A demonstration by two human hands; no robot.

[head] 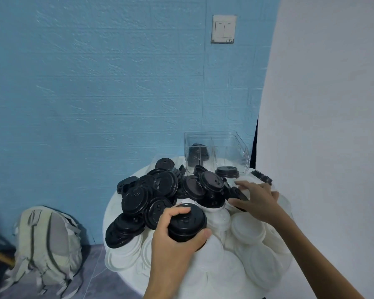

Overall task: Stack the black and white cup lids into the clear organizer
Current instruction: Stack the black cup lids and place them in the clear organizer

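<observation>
Blue textured wall behind, small round white table (117, 212) heaped with lids, clear organizer (216, 152) at its far edge.

Your left hand (175, 240) has fingers and thumb curled round a stack of black lids (187, 223) near the front of the heap; your right hand (257, 197) reaches with spread fingers into the loose black lids (160, 190), and you cannot tell from here whether it has pinched one. White lids (251, 229) lie heaped beneath and to the right. The organizer's left compartment already holds a few black lids (the right one looks bare). Watch the pile: it overhangs the table rim, so tugging a lid from the middle could send others sliding to the floor beside the backpack (48, 244).
</observation>
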